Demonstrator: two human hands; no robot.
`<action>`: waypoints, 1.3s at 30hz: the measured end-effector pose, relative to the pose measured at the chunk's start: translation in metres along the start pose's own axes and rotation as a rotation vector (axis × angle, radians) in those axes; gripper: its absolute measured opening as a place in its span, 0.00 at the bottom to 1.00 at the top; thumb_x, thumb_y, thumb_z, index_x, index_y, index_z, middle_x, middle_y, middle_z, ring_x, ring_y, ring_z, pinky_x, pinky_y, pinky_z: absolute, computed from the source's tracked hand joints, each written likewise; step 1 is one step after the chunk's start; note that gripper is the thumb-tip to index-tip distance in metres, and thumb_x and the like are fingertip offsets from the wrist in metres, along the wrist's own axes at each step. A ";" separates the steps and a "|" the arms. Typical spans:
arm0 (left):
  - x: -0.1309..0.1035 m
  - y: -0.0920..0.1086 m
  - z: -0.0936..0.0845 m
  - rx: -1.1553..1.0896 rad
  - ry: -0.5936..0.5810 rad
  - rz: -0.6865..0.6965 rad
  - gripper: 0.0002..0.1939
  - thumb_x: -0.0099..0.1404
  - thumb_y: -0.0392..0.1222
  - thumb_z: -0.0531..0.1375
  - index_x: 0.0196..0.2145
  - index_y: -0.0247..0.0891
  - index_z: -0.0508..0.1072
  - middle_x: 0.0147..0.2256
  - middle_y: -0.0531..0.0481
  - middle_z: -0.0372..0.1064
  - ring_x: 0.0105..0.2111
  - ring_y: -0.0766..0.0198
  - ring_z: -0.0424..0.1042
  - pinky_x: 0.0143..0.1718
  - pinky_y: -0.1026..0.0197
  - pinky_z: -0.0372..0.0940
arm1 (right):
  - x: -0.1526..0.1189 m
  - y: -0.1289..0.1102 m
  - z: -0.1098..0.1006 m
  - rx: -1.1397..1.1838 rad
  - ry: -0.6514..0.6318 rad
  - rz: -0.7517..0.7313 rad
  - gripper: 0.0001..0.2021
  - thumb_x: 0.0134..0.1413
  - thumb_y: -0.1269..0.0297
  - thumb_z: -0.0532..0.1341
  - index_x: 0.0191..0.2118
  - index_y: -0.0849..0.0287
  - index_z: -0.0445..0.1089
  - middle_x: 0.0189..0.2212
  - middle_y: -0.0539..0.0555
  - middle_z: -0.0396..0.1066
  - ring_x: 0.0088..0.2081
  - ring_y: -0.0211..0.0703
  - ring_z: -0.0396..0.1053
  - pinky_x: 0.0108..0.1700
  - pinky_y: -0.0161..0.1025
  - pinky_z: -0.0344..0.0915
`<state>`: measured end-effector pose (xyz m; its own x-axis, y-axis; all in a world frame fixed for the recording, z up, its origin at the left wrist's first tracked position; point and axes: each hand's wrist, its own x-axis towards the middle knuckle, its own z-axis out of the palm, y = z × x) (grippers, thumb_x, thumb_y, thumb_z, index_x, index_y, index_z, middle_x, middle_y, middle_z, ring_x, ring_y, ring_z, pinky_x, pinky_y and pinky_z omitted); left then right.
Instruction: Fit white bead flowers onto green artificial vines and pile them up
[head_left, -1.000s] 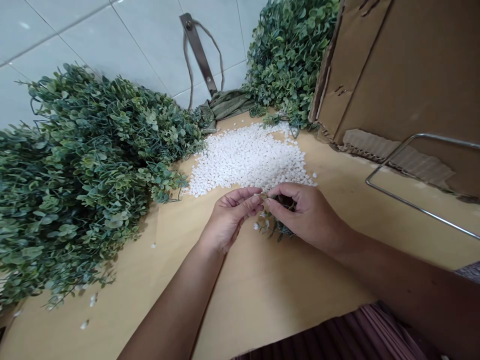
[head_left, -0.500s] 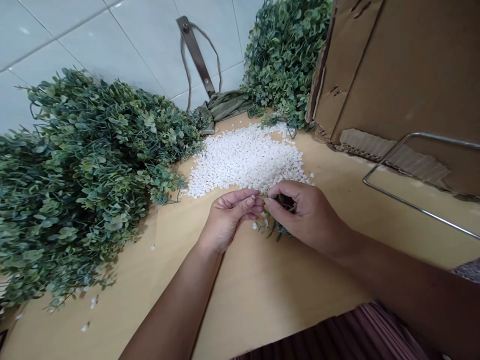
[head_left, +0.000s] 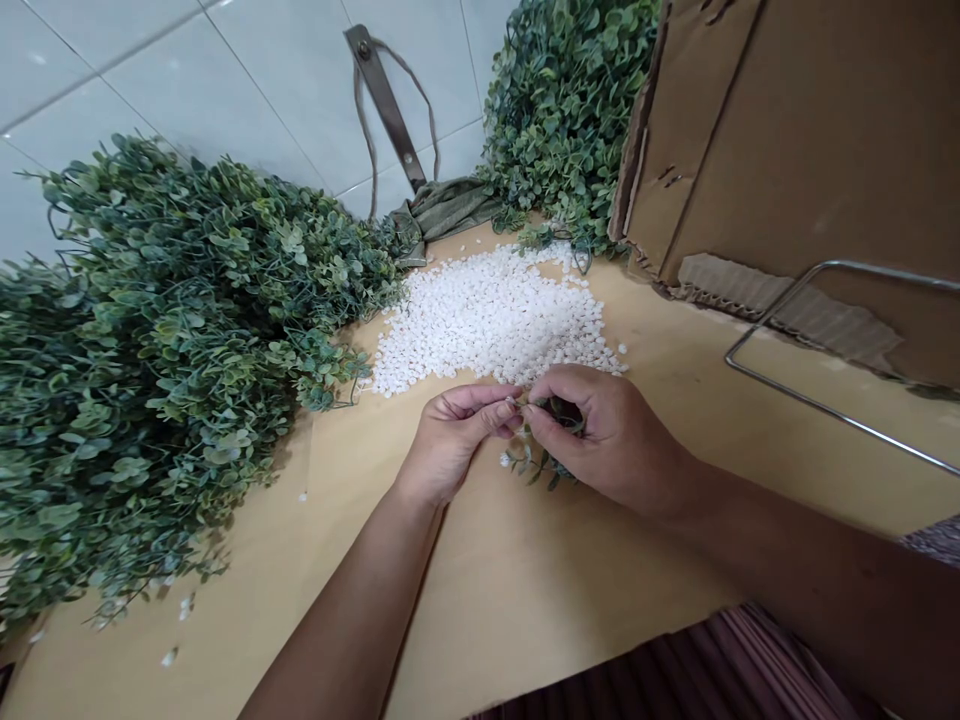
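Observation:
In the head view both hands meet low over the table, just in front of a heap of small white pieces point(head_left: 487, 318). My right hand point(head_left: 619, 430) is closed around an artificial leaf sprig point(head_left: 537, 462), whose leaves hang below the fingers with a white piece point(head_left: 505, 460) among them. Thumb and forefinger of my left hand point(head_left: 444, 440) are pinched together on a tiny white piece point(head_left: 511, 401), right at the tip of the sprig. The fingertips partly hide where the piece and the sprig meet.
Bushy artificial greenery point(head_left: 187, 350) is piled along the left, and another bunch point(head_left: 574, 120) stands at the back. A cardboard box point(head_left: 817, 140) and a bent metal wire point(head_left: 832, 415) are at right. Green cloth point(head_left: 454, 208) lies by the tiled wall. A few loose white pieces are scattered at lower left.
My right hand has shifted slightly left, so its fingertips now touch those of my left hand. The view has moved a little; the piles look the same.

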<state>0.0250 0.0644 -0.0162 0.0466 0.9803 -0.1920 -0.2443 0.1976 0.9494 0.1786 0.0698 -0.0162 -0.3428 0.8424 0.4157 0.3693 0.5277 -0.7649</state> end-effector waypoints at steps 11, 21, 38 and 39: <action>0.000 -0.001 0.000 -0.017 -0.004 -0.015 0.12 0.38 0.40 0.72 0.24 0.37 0.79 0.20 0.52 0.73 0.20 0.72 0.68 0.25 0.69 0.65 | 0.000 -0.001 0.000 -0.017 0.010 0.018 0.06 0.48 0.73 0.54 0.23 0.61 0.64 0.22 0.51 0.64 0.26 0.37 0.61 0.29 0.34 0.56; 0.000 -0.002 0.002 -0.008 0.015 -0.024 0.12 0.37 0.40 0.72 0.23 0.36 0.79 0.21 0.50 0.74 0.20 0.72 0.67 0.24 0.67 0.65 | -0.001 0.001 0.001 -0.026 -0.007 0.027 0.06 0.48 0.73 0.54 0.24 0.60 0.65 0.22 0.51 0.65 0.26 0.38 0.62 0.29 0.34 0.57; 0.002 0.001 0.005 0.063 -0.064 -0.041 0.12 0.38 0.43 0.71 0.22 0.34 0.78 0.17 0.52 0.70 0.17 0.70 0.66 0.20 0.66 0.62 | -0.002 0.008 0.005 0.023 -0.041 0.099 0.07 0.49 0.70 0.54 0.23 0.61 0.65 0.20 0.51 0.64 0.24 0.38 0.61 0.27 0.34 0.56; 0.002 0.001 0.004 0.053 -0.066 -0.043 0.12 0.38 0.43 0.71 0.22 0.34 0.78 0.17 0.52 0.70 0.18 0.70 0.66 0.20 0.67 0.62 | -0.002 0.008 0.005 0.037 -0.040 0.107 0.07 0.49 0.70 0.54 0.23 0.62 0.65 0.19 0.50 0.64 0.23 0.37 0.61 0.26 0.34 0.57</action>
<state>0.0286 0.0664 -0.0146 0.1200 0.9686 -0.2175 -0.1889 0.2374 0.9529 0.1781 0.0720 -0.0253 -0.3379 0.8882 0.3113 0.3739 0.4303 -0.8216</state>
